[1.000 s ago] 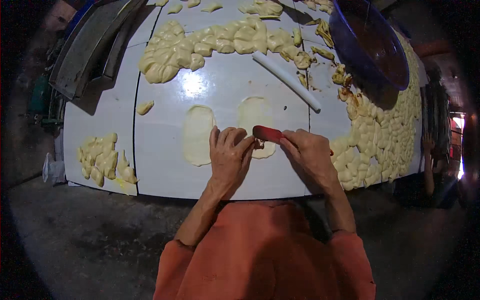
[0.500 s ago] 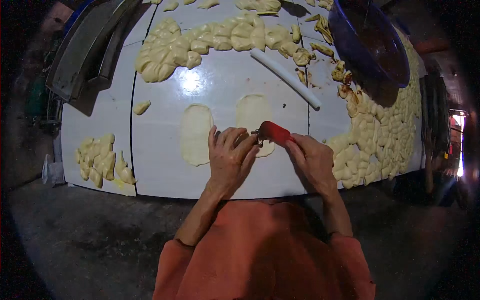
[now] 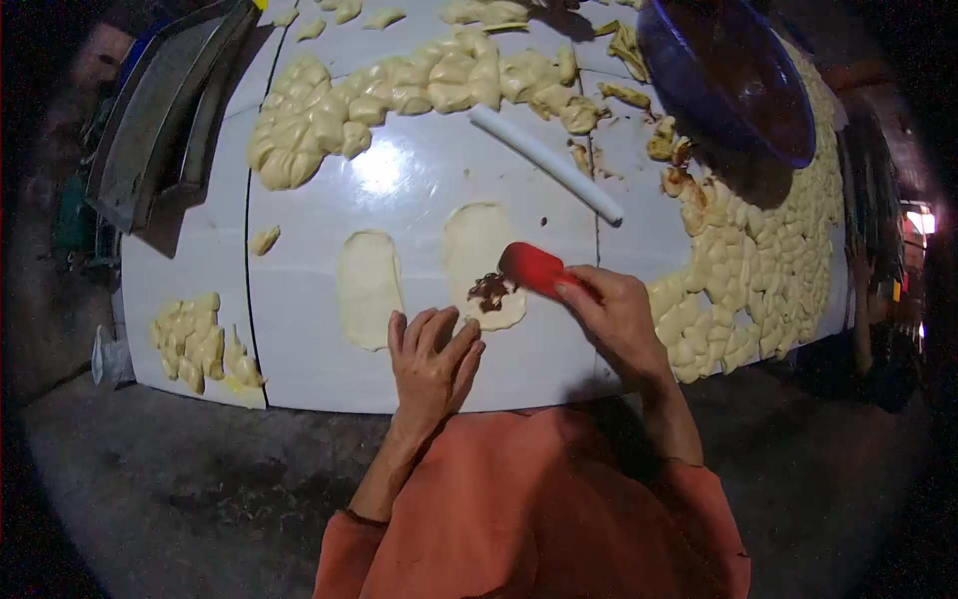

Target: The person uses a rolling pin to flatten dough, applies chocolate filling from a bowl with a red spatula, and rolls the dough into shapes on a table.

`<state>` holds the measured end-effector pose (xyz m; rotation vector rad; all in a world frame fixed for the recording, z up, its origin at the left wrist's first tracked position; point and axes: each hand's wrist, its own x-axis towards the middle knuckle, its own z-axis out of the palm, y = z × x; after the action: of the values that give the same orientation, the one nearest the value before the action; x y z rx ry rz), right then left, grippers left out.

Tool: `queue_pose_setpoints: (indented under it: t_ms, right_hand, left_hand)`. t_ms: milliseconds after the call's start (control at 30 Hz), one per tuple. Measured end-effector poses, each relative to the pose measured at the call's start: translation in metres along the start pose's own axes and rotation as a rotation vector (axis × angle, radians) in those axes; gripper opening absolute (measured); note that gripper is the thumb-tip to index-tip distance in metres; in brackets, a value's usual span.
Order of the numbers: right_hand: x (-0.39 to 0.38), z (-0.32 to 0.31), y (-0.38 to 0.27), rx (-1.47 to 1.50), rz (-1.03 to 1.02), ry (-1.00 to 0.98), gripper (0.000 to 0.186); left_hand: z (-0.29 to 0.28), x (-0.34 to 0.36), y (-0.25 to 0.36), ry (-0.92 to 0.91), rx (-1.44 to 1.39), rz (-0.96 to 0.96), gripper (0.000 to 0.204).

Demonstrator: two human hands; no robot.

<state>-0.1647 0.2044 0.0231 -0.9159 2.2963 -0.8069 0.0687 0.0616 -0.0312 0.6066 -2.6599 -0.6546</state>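
My right hand is closed around the handle of a red plastic scoop, whose rounded end hovers at the right edge of a flat oval dough piece. A dark brown patch of filling lies on the lower part of that dough. My left hand is open, palm down, with its fingers extended at the near left edge of the same piece. It holds nothing. To its upper left lies a second flat dough oval, plain on top.
A white rolling pin lies slanted beyond the dough ovals. Dough lumps line the back, with more at the near left and along the right side. A deep blue basin stands far right; metal troughs stand far left.
The scoop has drawn away from the dough, leaving brown filling on it. My left hand has moved back from the scoop toward me. The whole view has shifted slightly.
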Motion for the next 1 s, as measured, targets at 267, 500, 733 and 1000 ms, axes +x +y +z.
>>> queue_pose_setpoints:
  t_ms: [267, 500, 733, 1000]
  right_hand:
    - [0.05, -0.099, 0.001, 0.669, 0.259, 0.051, 0.029]
    - [0.132, -0.257, 0.041, -0.131, 0.037, 0.589, 0.044]
    - [0.22, -0.283, 0.126, -0.667, -0.007, 0.241, 0.03]
    - [0.214, -0.304, 0.134, -0.062, 0.115, -0.003, 0.031]
  left_hand:
    - [-0.002, -0.009, 0.005, -0.024, 0.012, -0.006, 0.04]
    - [0.004, -0.011, 0.005, -0.119, 0.095, 0.044, 0.043]
    - [0.001, -0.008, 0.007, -0.084, 0.113, 0.031, 0.035]
    - [-0.001, -0.011, 0.008, -0.074, 0.126, -0.008, 0.034]
